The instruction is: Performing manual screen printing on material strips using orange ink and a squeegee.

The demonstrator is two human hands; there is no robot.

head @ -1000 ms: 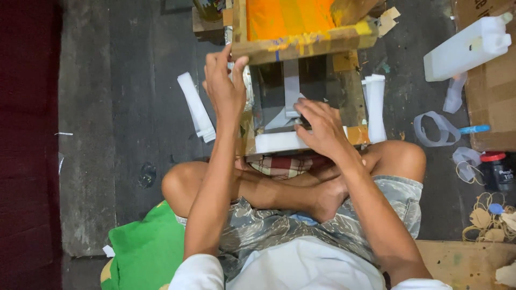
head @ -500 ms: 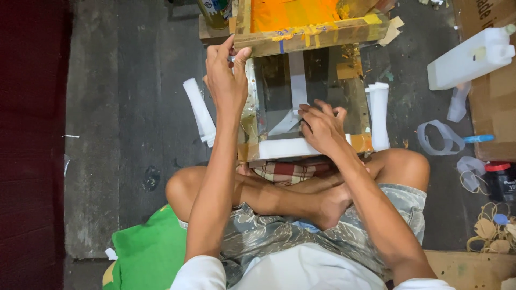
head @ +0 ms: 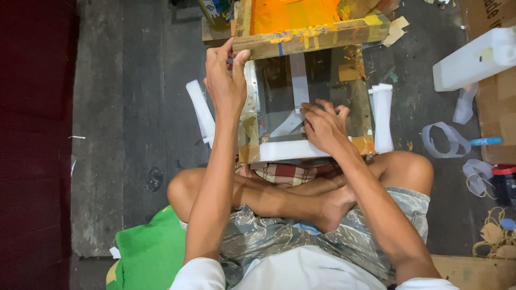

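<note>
Gripping the raised wooden screen-printing frame (head: 312, 37) at upper centre, the left hand (head: 226, 80) props it open, clearing the glass-topped printing base (head: 279, 86) beneath, where the right hand (head: 322, 126) presses spread fingers onto a white strip (head: 287, 150) at centre frame, apparently steadying it.

The floor (head: 134, 134) is dark, worn grey planks. Directly on it lie a white paper roll (head: 200, 110) left of the wooden frame (head: 309, 40), a white plastic jug (head: 475, 59), curled clear tape strips (head: 443, 140) and a green cloth (head: 150, 252).
</note>
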